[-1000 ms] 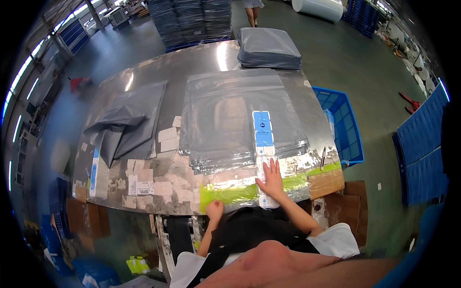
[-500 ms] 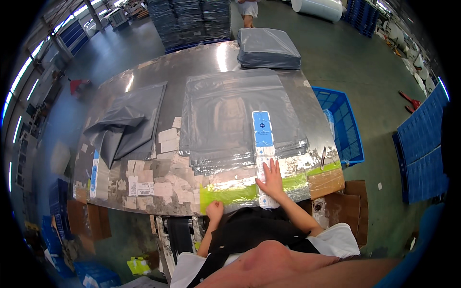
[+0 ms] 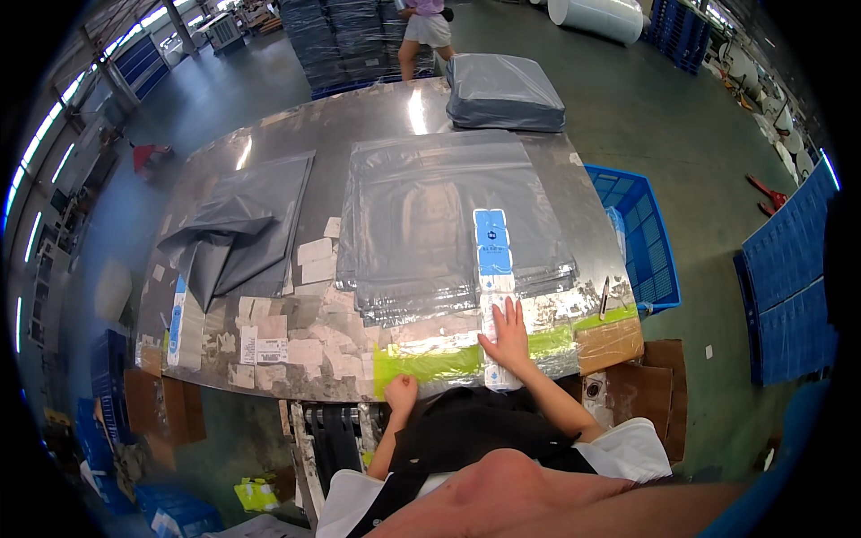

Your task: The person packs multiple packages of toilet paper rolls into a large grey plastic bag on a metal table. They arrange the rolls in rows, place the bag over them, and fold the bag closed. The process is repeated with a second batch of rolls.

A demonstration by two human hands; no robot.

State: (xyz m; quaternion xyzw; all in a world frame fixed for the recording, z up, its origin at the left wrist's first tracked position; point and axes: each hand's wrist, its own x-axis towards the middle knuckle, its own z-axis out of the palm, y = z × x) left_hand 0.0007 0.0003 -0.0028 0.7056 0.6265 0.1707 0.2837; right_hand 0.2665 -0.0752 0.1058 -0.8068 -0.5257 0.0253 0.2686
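My right hand [image 3: 509, 339] lies flat with fingers spread on the lower part of a blue-and-white label strip [image 3: 492, 247]. The strip's upper part overlaps a stack of grey plastic bags [image 3: 421, 224] spread on the metal table [image 3: 359, 108]. My left hand [image 3: 401, 392] is closed in a fist at the near table edge, beside a strip of yellow-green tape [image 3: 435, 366]; what is inside it, if anything, is hidden. Further left lies a crumpled, partly folded grey plastic sheet [image 3: 238, 233].
A wrapped grey bundle [image 3: 505, 92] sits at the far table corner. To the right stand a blue crate [image 3: 650, 233] and a cardboard box [image 3: 659, 386]. A pen-like tool [image 3: 604, 294] lies near the right edge. Behind the table, a person [image 3: 426, 31] is beside a wrapped pallet load [image 3: 345, 45].
The person behind the table has come further into view, moving left past the pallet load. My hands and the things on the table look unmoved.
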